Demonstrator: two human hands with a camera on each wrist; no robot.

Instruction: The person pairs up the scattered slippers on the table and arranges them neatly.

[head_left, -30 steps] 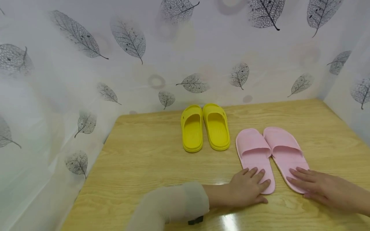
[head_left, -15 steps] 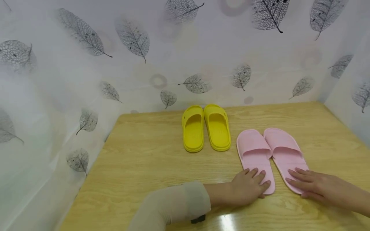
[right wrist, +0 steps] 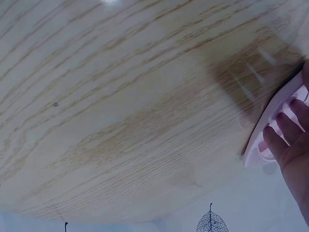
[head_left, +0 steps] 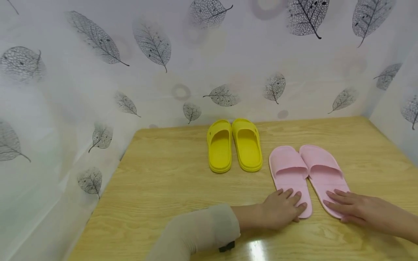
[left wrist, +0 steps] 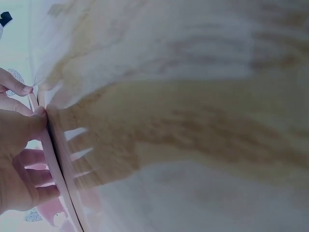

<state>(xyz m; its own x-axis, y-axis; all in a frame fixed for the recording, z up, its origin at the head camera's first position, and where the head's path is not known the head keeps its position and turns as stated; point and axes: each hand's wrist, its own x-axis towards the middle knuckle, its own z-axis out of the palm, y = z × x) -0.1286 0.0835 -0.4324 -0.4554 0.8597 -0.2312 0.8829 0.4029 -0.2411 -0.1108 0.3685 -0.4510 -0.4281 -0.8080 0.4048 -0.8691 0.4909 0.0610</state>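
Note:
Two pink slippers lie side by side on the wooden table, toes pointing away and touching, heels apart. On the heel part of the left pink slipper (head_left: 290,174) rests my left hand (head_left: 281,209), its fingers spread over the footbed. My right hand (head_left: 365,212) lies with extended fingers on the heel part of the right pink slipper (head_left: 326,177). Both wrist views show the fingers flat on the pink soles, the left hand (left wrist: 21,159) at the left edge and the right hand (right wrist: 292,140) at the right edge.
A pair of yellow slippers (head_left: 220,152) stands near the back edge of the wooden table (head_left: 156,174), left of the pink pair. Leaf-printed white sheeting (head_left: 222,54) rises behind and at both sides. A small black object (head_left: 226,247) shows under the left sleeve.
The head view has shifted slightly. My left thumb has drawn in toward the hand; both hands otherwise stay on the pink slippers, which have not visibly moved on the table.

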